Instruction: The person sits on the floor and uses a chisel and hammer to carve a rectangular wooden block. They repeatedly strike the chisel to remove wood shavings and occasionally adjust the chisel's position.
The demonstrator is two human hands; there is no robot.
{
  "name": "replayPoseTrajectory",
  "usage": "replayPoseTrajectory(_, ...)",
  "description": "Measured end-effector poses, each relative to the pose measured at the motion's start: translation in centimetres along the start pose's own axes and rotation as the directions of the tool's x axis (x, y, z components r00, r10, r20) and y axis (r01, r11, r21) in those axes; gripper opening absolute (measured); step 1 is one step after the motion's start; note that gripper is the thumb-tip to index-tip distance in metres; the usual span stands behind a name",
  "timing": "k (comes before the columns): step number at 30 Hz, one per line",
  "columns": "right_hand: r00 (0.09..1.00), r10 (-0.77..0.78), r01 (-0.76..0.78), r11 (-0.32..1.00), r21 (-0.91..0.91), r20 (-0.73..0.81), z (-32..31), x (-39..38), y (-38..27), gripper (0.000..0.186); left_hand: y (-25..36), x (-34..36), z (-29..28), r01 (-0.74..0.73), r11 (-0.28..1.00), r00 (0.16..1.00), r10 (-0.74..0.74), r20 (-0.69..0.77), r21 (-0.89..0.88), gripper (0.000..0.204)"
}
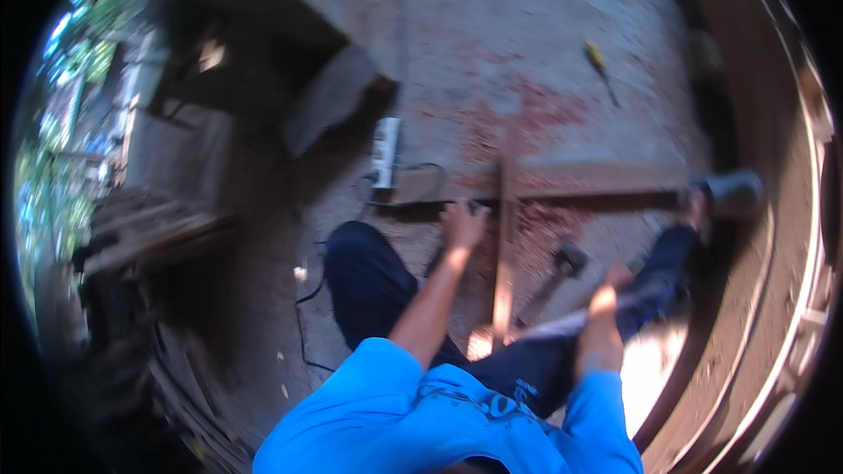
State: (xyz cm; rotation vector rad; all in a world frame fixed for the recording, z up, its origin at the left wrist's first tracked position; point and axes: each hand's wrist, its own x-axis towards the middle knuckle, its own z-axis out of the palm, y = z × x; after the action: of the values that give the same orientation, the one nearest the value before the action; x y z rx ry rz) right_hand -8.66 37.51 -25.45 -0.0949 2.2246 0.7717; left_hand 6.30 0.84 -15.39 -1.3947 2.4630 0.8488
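Note:
My left hand (464, 224) is at the near edge of a wooden plank (606, 177) lying crosswise on the floor. Its fingers are curled, with a small dark thing at them that blur keeps me from naming. Just right of it, a narrow wooden strip (503, 272) runs toward me and crosses the plank. My right hand (617, 277) is low beside my right shin; its fingers are smeared by motion. A bit of yellow-green shows next to it. Between the strip and my right hand lies a hammer-like tool (571, 258) with a dark head.
Reddish shavings (544, 110) cover the concrete around the plank. A white power strip (385, 154) with a black cord (303, 316) lies to the left. Farther off is a yellow-handled tool (595, 57). Stacked boards (154, 233) stand left; a brown wooden side (755, 114) borders the right.

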Motion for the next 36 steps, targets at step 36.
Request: replayPoseTrajectory(36,0.879,-0.062,0.169,-0.887,0.430,-0.472,-19.2,-26.3,1.2,0.027,7.2,0.0,-20.5,-0.589,0.761,0.774,0.628,0.083,-0.272,0.047)
